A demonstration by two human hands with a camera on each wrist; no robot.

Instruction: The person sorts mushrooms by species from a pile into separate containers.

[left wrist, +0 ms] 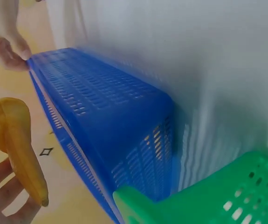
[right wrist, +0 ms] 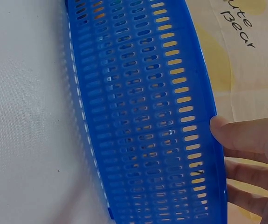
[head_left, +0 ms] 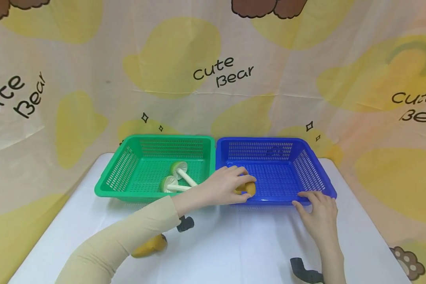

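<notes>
My left hand [head_left: 227, 185] reaches over the near left part of the blue basket [head_left: 317, 169]. Between its thumb and fingers it holds a yellow fruit-shaped piece [left wrist: 17, 144], rounded at one end and tapering to a narrow, darker tip. In the left wrist view this piece shows beside the basket's rim. My right hand [head_left: 319, 213] is at the near right corner of the same basket. It pinches the rim, with the thumb [right wrist: 227, 130] on the outer side and the fingers reaching over to the inside.
Left of the blue basket stands a green basket [head_left: 127, 193] with two green-capped, white-stemmed mushroom shapes [head_left: 179, 169] inside. Another yellow piece [head_left: 150, 246] with a dark end lies on the white table [head_left: 213, 252], partly behind the left sleeve. A printed cloth [head_left: 184, 59] hangs behind.
</notes>
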